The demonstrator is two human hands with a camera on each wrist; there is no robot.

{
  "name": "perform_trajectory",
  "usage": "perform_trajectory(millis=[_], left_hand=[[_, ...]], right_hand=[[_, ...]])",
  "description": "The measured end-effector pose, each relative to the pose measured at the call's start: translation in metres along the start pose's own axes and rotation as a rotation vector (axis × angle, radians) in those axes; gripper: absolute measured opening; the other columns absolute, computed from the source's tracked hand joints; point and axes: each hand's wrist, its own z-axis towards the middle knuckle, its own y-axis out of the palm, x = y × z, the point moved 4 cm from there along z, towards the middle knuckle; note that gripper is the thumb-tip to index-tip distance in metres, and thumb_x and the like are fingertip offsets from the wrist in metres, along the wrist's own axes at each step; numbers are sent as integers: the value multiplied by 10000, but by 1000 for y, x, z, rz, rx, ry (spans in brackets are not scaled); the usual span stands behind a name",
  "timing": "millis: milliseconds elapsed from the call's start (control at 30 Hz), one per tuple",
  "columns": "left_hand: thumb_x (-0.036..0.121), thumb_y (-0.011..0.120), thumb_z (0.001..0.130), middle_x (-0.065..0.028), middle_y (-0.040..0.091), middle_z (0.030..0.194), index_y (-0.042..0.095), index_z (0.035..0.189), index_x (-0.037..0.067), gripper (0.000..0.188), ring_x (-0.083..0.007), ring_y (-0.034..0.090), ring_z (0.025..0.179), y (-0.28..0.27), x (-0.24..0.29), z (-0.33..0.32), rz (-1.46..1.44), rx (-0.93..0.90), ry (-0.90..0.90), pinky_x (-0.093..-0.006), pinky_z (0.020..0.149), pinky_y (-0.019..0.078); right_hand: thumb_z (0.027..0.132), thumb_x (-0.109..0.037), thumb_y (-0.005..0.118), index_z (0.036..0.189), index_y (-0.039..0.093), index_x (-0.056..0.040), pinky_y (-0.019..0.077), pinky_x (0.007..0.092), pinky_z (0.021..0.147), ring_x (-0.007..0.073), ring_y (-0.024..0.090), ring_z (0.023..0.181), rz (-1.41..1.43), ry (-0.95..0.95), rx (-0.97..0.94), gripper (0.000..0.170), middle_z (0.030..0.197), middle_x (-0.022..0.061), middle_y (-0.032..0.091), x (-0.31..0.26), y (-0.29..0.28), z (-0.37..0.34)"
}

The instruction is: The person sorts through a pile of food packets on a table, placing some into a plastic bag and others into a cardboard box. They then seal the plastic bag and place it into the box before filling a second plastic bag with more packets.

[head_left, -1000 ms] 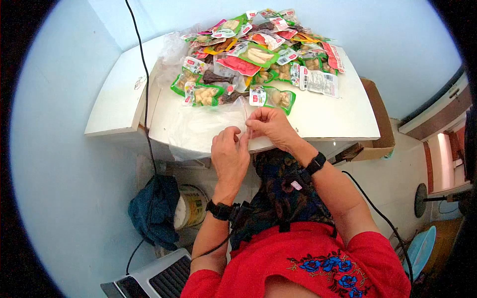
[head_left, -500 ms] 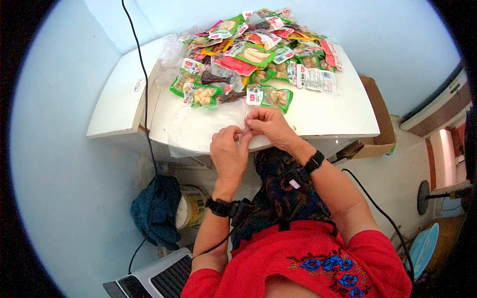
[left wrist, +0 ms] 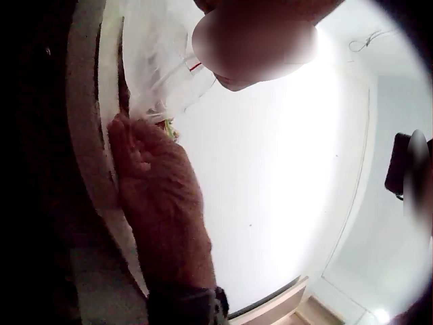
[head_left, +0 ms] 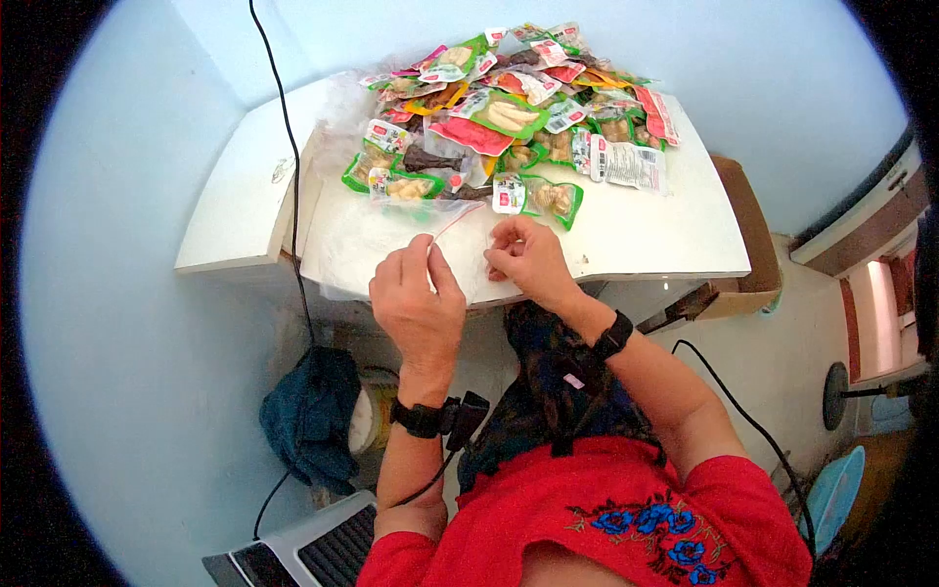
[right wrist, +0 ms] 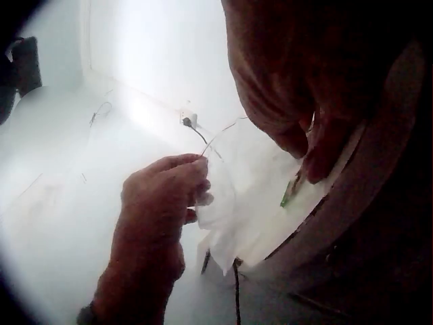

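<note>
Between the hands, a clear plastic zip bag (head_left: 453, 217) with a red line along its mouth lies partly on the white table. My left hand (head_left: 416, 301) pinches one side of the mouth between thumb and fingers; in the right wrist view this left hand (right wrist: 152, 220) grips the film's edge. My right hand (head_left: 533, 262), fingers curled and thumb against the index finger, holds the film's other side. In the left wrist view the bag (left wrist: 152, 61) reaches the right hand's (left wrist: 162, 179) fingertips. Just beyond the hands lies a green-edged food packet (head_left: 553, 201).
Several colourful sealed food packets (head_left: 479, 135) are heaped at the back of the table (head_left: 675, 235). More clear plastic (head_left: 342, 108) is bunched left of the heap. A black cable (head_left: 287, 117) hangs at the left. A cardboard box (head_left: 748, 279) stands on the right.
The hands were together at the bag's mouth; the left hand has moved left and toward the body, drawing the red-lined edge with it. The right hand has stayed nearly in place.
</note>
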Motion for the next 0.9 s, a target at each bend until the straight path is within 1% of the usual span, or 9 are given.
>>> perform_trajectory(millis=[67,167,200,300,333,467,667,833,900], left_hand=[[36,661,834,-99,642,845,656,989,65,158,-296,614,766,1,4,-2,45,-37,14,-410,688,473],[43,656,832,-101,633,829,658,988,71,158,-309,612,771,6,0,-9,20,-55,4,-422,691,464],[46,657,831,-101,633,830,658,987,70,157,-309,612,772,7,1,-10,16,-69,6,-424,694,463],[54,657,831,-99,633,834,657,986,68,156,-309,611,774,7,2,-12,3,-89,21,-429,699,461],[57,656,831,-98,634,837,657,988,67,157,-308,610,774,7,2,-12,-2,-80,30,-428,697,459],[16,641,815,-135,642,933,641,1007,52,196,-330,620,870,3,1,-16,-51,-82,-19,-433,769,482],[-86,569,771,-263,490,1385,602,1020,5,267,-450,476,1285,-1,-2,-31,-219,0,81,-498,1047,410],[-139,499,754,-271,422,1461,596,1079,-20,359,-475,372,1373,6,-9,-37,-188,-66,34,-518,1111,347],[-157,472,755,-275,418,1458,588,1124,-28,408,-473,360,1379,11,-15,-41,-222,-102,-4,-519,1119,340]], right_hand=[[813,3,706,957,561,3,569,277,637,134,641,768,-208,-51,130,204,962,94,601,-14,2,-9],[773,22,707,929,578,-6,563,303,662,220,644,832,-649,-725,274,204,957,104,619,-46,12,-29],[706,-1,683,899,600,-50,549,360,707,327,614,919,-743,-912,202,215,938,104,624,-56,17,-32],[743,-11,659,866,619,-57,555,382,713,295,627,905,-751,-957,-104,137,991,100,633,-46,32,-30],[742,-39,668,970,634,-58,563,388,732,294,636,937,-764,-903,-189,232,1078,105,626,-39,34,-28],[748,-40,683,1146,596,-74,570,403,718,335,646,967,-857,-789,-159,409,1193,126,591,-37,37,-22],[775,-28,661,1239,564,-111,562,434,694,385,643,943,-870,-637,-275,481,1258,138,562,-55,45,-14],[750,-51,690,1248,546,-100,566,443,690,374,657,933,-859,-710,-337,521,1242,135,564,-44,58,-3],[751,-40,665,1174,609,-86,562,438,692,369,666,892,-797,-727,-344,429,1129,136,631,-40,57,0]])
